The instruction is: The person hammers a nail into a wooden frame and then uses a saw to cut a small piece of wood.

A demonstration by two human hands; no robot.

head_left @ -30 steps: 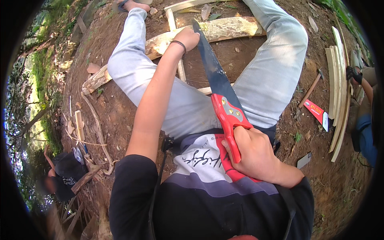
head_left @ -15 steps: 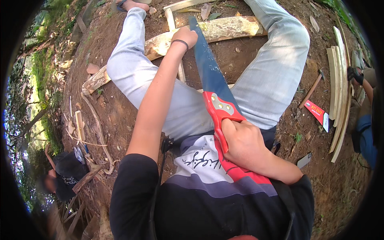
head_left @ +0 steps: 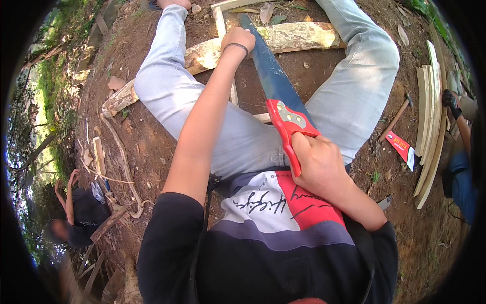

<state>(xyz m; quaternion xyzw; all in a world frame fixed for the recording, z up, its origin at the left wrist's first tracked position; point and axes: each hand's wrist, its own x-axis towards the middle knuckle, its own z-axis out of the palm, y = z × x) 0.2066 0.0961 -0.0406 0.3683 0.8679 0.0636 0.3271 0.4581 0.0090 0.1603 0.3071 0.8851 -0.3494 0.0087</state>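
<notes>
My right hand (head_left: 320,159) is closed round the red handle of a hand saw (head_left: 276,76). The saw's blue-grey blade points away from me, its far end beside my left hand. My left hand (head_left: 238,40) is closed and presses on a pale wooden strip (head_left: 219,21), its fingers partly hidden. This strip lies across a log (head_left: 298,36) with patchy bark, on the ground between my legs. Whether the teeth touch the strip cannot be seen clearly.
To the right lie a hammer (head_left: 396,117), a red saw sleeve (head_left: 399,147) and several long wooden strips (head_left: 429,121). A person's gloved hand (head_left: 449,99) is beyond them. Another person (head_left: 81,210) sits at left, near wood pieces (head_left: 98,154) and a bent branch (head_left: 124,152).
My right hand and the saw have moved forward, away from my body, and slightly right. My left hand stays at the strip. The person at left has raised their arms.
</notes>
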